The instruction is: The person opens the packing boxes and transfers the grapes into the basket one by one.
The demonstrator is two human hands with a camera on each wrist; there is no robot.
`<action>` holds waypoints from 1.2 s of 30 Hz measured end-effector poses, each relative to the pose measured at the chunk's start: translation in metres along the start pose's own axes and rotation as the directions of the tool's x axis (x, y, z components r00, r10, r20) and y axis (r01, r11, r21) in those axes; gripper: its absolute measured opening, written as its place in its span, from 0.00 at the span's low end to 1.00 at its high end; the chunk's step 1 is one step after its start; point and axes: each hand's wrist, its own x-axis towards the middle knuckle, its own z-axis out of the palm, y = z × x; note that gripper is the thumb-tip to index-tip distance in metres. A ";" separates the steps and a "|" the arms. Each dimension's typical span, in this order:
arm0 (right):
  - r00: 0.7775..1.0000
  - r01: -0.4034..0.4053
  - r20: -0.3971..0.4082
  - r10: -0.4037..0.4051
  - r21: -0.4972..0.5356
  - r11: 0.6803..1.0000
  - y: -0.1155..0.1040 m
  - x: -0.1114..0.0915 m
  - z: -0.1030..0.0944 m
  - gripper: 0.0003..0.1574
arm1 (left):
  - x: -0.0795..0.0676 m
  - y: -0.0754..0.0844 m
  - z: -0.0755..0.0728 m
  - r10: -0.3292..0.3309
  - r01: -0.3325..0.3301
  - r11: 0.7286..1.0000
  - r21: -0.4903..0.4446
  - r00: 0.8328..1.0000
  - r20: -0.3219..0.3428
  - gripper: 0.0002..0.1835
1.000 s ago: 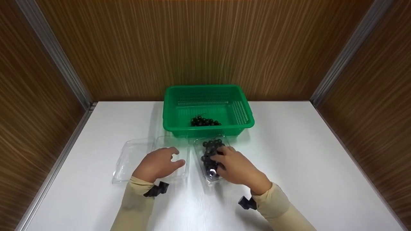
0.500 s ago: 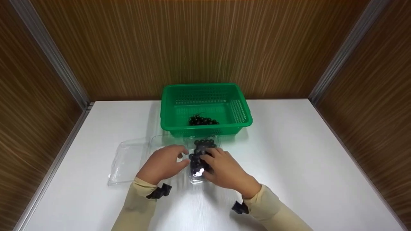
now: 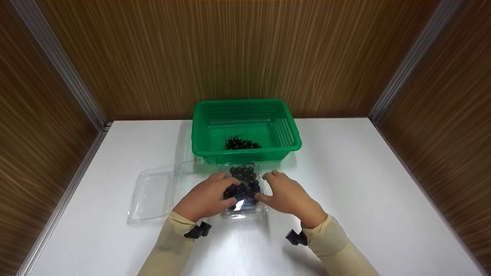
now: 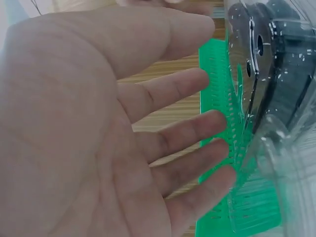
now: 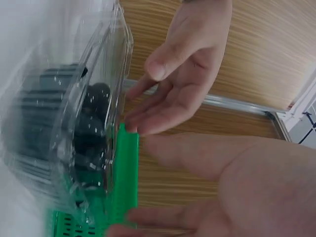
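Note:
Dark grapes fill a clear plastic box, which sits in front of the green basket. My left hand is over the box's left side, its fingertips in front of the grapes from above. In the left wrist view its fingers are spread, with nothing between them. My right hand lies along the box's right edge, fingers loosely bent, holding nothing. In the right wrist view the box stands beside both hands; whether the right fingertips touch it, I cannot tell.
A green basket stands at the back of the white table, with more dark grapes inside. Left of the box lie two clear plastic halves, the outer one a shallow tray. Wood-grain panels enclose the back and sides.
The grape box has slid left and straightened, partly with my right hand on it. My right hand has since moved off to its right edge. My left hand has shifted right, to the box.

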 end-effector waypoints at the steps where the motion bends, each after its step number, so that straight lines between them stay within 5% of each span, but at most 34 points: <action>1: 0.999 -0.034 0.041 0.035 -0.011 0.999 0.002 0.000 0.000 0.34 | 0.000 0.000 0.000 -0.009 0.009 1.000 0.004 1.000 -0.002 0.25; 5: 0.981 -0.109 0.161 0.112 -0.032 0.994 0.006 0.003 0.003 0.33 | -0.003 0.001 -0.002 -0.073 0.073 0.997 0.019 0.997 -0.006 0.26; 9: 0.981 -0.116 0.158 0.113 0.009 0.993 0.006 0.005 0.004 0.29 | -0.004 0.003 -0.003 -0.122 0.123 0.992 0.029 0.992 -0.021 0.31; 19: 0.988 -0.096 0.123 0.093 0.017 0.995 0.005 0.004 0.006 0.27 | 0.003 0.004 0.007 -0.069 0.069 0.997 0.020 0.998 -0.014 0.54; 26: 0.982 -0.119 0.164 0.093 0.152 0.981 0.014 0.015 0.011 0.29 | 0.006 0.003 0.011 -0.065 0.065 0.998 0.004 0.998 0.001 0.46; 36: 0.963 -0.177 0.258 0.080 0.377 0.909 0.023 0.026 0.022 0.22 | 0.006 0.000 0.014 -0.044 0.045 0.998 0.041 0.999 -0.027 0.41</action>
